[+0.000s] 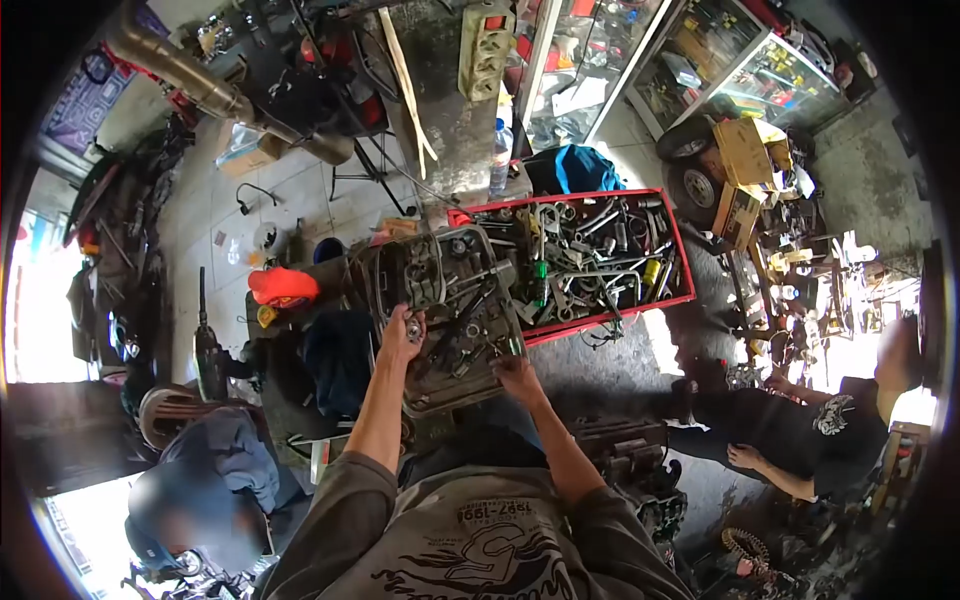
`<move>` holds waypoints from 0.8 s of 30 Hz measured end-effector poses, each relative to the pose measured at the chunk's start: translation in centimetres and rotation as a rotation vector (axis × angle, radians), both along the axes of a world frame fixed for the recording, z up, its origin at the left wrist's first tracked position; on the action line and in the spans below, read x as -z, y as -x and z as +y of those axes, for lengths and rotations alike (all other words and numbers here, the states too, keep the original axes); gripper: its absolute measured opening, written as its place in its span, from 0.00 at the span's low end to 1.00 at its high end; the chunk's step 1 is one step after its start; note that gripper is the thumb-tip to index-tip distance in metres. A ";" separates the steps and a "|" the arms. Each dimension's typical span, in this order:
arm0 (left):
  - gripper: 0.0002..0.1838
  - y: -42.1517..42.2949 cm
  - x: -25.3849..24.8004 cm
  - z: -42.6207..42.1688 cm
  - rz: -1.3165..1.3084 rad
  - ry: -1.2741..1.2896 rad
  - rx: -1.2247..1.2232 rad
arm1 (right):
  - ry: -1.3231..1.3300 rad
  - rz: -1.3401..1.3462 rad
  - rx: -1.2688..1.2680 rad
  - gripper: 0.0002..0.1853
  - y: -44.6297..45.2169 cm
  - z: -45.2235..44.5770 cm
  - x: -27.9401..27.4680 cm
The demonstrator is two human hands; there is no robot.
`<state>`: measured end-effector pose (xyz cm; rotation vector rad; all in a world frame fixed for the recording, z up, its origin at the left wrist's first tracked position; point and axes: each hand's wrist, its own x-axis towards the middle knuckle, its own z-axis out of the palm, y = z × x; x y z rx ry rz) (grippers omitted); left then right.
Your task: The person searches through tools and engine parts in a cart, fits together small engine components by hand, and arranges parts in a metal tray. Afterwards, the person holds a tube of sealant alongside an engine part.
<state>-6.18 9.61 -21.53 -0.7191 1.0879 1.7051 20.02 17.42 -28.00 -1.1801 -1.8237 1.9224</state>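
Note:
A worn metal tray (455, 398) full of loose tools and metal parts lies in front of me. Over its left side, my left hand (402, 335) is closed around a small round metal part (413, 330), whose exact kind is too small to tell. My right hand (517, 380) is at the tray's right rim with its fingers curled together; whatever they hold, if anything, is hidden. Wrenches and sockets (470, 320) lie jumbled between the two hands.
Beyond the tray stands a red-rimmed tool box (690, 270) heaped with wrenches and other tools. An orange-red cloth-like item (283, 287) lies to the left. One person (835, 430) is at the right, another (205, 490) at the lower left. Glass cabinets (700, 65) stand behind.

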 end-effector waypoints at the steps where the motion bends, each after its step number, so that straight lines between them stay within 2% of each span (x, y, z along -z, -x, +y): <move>1: 0.15 0.0 -0.2 0.2 -0.019 0.065 -0.041 | -0.023 -0.127 -0.021 0.12 0.4 1.0 -4.0; 2: 0.15 0.0 -0.4 -0.2 -0.019 0.070 -0.046 | -0.045 -0.251 -0.044 0.12 0.9 1.8 -6.4; 3: 0.14 -0.2 -0.6 -0.9 0.018 0.054 -0.048 | -0.041 -0.251 -0.050 0.12 1.1 2.3 -6.2; 5: 0.08 -0.6 -1.2 -2.8 0.078 -0.023 -0.039 | -0.390 -0.201 -0.022 0.11 1.4 3.6 -5.6; 7: 0.07 -1.7 -4.5 -4.6 0.101 0.154 -0.097 | -0.353 -0.228 -0.045 0.10 2.6 5.8 -7.0; 8: 0.08 -2.8 -5.3 -6.6 0.248 0.099 -0.043 | -0.320 -0.254 -0.060 0.10 3.5 6.9 -7.7; 10: 0.09 -4.3 -8.0 -10.0 0.271 0.101 -0.033 | -0.308 -0.167 -0.044 0.10 5.8 8.5 -7.7; 11: 0.09 -4.8 -9.4 -11.5 0.144 0.155 -0.080 | -0.352 -0.180 -0.075 0.10 7.2 9.4 -7.6; 13: 0.09 -7.0 -4.8 -18.7 0.383 0.236 -0.044 | -0.392 -0.186 -0.122 0.10 10.3 10.7 -7.7; 14: 0.09 -8.4 -3.4 -21.5 0.462 0.269 -0.037 | -0.516 -0.179 -0.182 0.11 12.1 11.0 -7.9; 15: 0.08 -10.3 -4.2 -22.5 0.734 0.432 0.087 | -0.642 -0.170 -0.243 0.11 13.9 11.2 -7.9; 17: 0.08 -12.2 -7.6 -21.7 0.996 0.612 0.207 | -0.718 -0.166 -0.355 0.13 17.5 11.5 -7.4; 19: 0.07 -13.2 -13.0 -19.0 0.167 0.219 -0.340 | -0.795 -0.159 -0.465 0.14 20.2 10.5 -7.4; 21: 0.07 -14.7 -13.6 -18.6 0.144 0.217 -0.403 | -0.957 -0.194 -0.650 0.17 22.0 9.4 -8.2; 24: 0.07 -16.6 -13.2 -18.8 0.125 0.223 -0.471 | -1.032 -0.098 -0.777 0.18 23.3 8.8 -7.8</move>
